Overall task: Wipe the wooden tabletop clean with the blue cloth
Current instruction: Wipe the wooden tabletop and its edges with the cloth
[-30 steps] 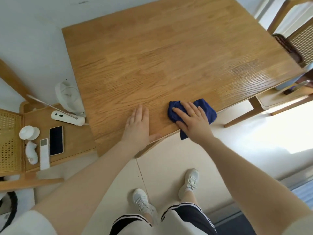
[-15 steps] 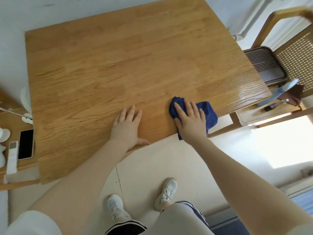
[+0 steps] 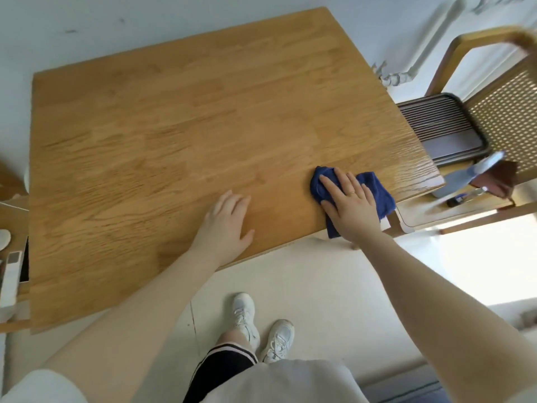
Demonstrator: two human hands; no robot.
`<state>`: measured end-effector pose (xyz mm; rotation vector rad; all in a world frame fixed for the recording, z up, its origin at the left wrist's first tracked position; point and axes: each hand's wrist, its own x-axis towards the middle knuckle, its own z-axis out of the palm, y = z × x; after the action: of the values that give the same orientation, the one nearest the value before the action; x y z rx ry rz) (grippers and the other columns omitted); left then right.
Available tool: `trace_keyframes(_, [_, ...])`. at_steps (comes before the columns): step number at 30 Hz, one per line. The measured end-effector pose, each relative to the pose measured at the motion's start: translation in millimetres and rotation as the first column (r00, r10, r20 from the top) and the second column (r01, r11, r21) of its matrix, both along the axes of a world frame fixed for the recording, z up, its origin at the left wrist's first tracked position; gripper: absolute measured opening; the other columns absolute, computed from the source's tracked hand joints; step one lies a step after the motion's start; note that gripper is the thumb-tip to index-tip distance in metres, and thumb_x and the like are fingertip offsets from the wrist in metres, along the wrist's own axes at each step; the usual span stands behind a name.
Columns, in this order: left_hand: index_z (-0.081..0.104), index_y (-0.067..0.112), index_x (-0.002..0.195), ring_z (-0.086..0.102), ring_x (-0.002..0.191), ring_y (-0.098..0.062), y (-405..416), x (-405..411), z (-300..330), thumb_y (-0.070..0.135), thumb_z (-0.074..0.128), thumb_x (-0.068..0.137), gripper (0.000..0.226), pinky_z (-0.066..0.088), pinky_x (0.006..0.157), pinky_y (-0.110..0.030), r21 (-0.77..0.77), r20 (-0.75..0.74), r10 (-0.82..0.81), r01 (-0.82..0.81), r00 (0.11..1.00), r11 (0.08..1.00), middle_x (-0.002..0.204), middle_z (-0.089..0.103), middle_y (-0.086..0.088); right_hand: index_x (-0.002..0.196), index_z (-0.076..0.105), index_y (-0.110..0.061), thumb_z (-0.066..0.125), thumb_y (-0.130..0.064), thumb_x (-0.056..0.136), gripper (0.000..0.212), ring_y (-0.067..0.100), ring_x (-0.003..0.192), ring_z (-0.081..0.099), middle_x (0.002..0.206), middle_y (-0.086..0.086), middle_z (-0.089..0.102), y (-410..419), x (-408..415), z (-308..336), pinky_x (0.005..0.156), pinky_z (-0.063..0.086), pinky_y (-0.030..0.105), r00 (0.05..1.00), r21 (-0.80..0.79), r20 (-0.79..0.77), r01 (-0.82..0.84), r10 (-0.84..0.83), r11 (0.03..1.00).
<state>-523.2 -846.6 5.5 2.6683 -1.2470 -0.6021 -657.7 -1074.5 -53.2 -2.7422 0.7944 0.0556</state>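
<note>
The wooden tabletop (image 3: 180, 135) fills the upper middle of the head view, bare and light brown. A dark blue cloth (image 3: 374, 189) lies crumpled near its front right corner, one end hanging over the front edge. My right hand (image 3: 350, 206) lies flat on the cloth, pressing it to the wood with fingers spread. My left hand (image 3: 226, 228) rests palm down on the bare wood near the front edge, a short way left of the cloth, holding nothing.
A cane-backed wooden chair (image 3: 499, 117) stands at the table's right, with a dark ribbed tray (image 3: 441, 126) and a blue spray bottle (image 3: 470, 175) on its seat. At the far left a lower surface holds a white remote (image 3: 10, 277). My feet (image 3: 261, 330) stand on the pale floor.
My right hand has slid the cloth to the right along the front edge, nearer the right corner. My left hand followed rightward, and my view shifted right.
</note>
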Motion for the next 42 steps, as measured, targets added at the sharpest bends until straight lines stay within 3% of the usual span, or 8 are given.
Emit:
trace_keyframes(7, [0.012,0.018,0.149,-0.004,0.144,-0.017,-66,7,-11,0.035,0.045,0.095,0.065,0.01,0.115,-0.039,0.0,-0.08,-0.185,0.185,0.98,0.983,0.156,0.01,0.002,0.147,0.015,-0.032,0.032,-0.037,0.099,0.051,0.027,0.143,0.004,0.157,0.003,0.003,-54,-1,13,0.113,0.007,0.048,0.923,0.032,-0.12,0.371,-0.365,0.928])
trace_keyframes(16, [0.009,0.015,0.149,-0.008,0.145,-0.025,-172,31,0,0.043,0.048,0.092,0.075,0.008,0.116,-0.043,0.04,-0.08,-0.32,0.324,0.944,0.945,0.158,-0.004,-0.007,0.143,0.026,-0.038,0.008,-0.051,0.088,0.06,0.024,0.143,0.011,0.156,-0.002,0.013,-15,1,17,0.113,0.009,0.044,0.991,0.056,-0.097,0.097,-0.092,0.994])
trace_keyframes(21, [0.003,0.017,0.15,-0.005,0.145,-0.027,-205,27,-5,0.046,0.05,0.091,0.081,0.012,0.115,-0.042,0.041,-0.163,-0.291,0.301,0.943,0.953,0.157,-0.016,-0.005,0.144,0.022,-0.036,0.032,-0.041,0.098,0.047,0.024,0.143,0.007,0.157,-0.002,0.008,-97,-27,11,0.113,0.007,0.044,0.943,-0.023,-0.124,0.309,-0.309,0.951])
trace_keyframes(24, [-0.002,0.016,0.15,-0.013,0.144,-0.025,-221,23,-13,0.054,0.053,0.086,0.092,0.005,0.116,-0.041,0.092,-0.083,-0.335,0.342,0.938,0.935,0.155,-0.022,-0.007,0.144,0.026,-0.033,0.033,-0.038,0.099,0.046,0.027,0.142,0.01,0.156,0.001,0.011,-134,-40,12,0.112,0.009,0.043,0.919,-0.05,-0.128,0.37,-0.374,0.927])
trace_keyframes(30, [-0.012,0.016,0.149,-0.014,0.144,-0.027,-250,23,-10,0.062,0.059,0.076,0.112,-0.004,0.116,-0.039,0.262,-0.047,-0.385,0.384,0.922,0.885,0.155,-0.022,-0.008,0.141,0.032,-0.033,0.014,-0.046,0.093,0.053,0.028,0.142,0.014,0.155,0.003,0.02,-138,-46,15,0.112,0.011,0.048,0.987,-0.041,-0.131,0.092,-0.097,0.995])
trace_keyframes(34, [-0.012,0.014,0.148,-0.008,0.145,-0.027,-265,10,-2,0.048,0.07,0.074,0.116,0.002,0.117,-0.038,0.37,-0.042,-0.29,0.285,0.956,0.884,0.156,-0.02,-0.009,0.141,0.032,-0.034,0.02,-0.046,0.094,0.05,0.029,0.14,0.021,0.153,0.003,0.025,-193,-10,13,0.111,0.018,0.049,0.985,-0.04,-0.108,-0.139,0.134,0.989])
trace_keyframes(39, [-0.014,0.012,0.147,-0.006,0.145,-0.026,-289,-1,4,0.032,0.075,0.075,0.116,0.006,0.117,-0.037,0.463,-0.024,-0.158,0.151,0.987,0.873,0.155,-0.022,-0.009,0.143,0.029,-0.033,0.033,-0.039,0.099,0.045,0.028,0.143,0.01,0.156,0.0,0.014,-255,67,10,0.113,0.013,0.046,0.987,-0.007,-0.019,-0.161,0.161,0.987])
trace_keyframes(42, [-0.014,0.014,0.148,-0.008,0.145,-0.023,-286,-10,8,0.028,0.077,0.074,0.118,0.009,0.117,-0.036,0.491,-0.074,-0.087,0.112,0.993,0.864,0.155,-0.024,-0.006,0.138,0.038,-0.028,0.031,-0.038,0.096,0.045,0.032,0.14,0.021,0.153,0.006,0.026,-249,37,5,0.111,0.021,0.049,0.917,-0.046,0.013,-0.397,0.398,0.917])
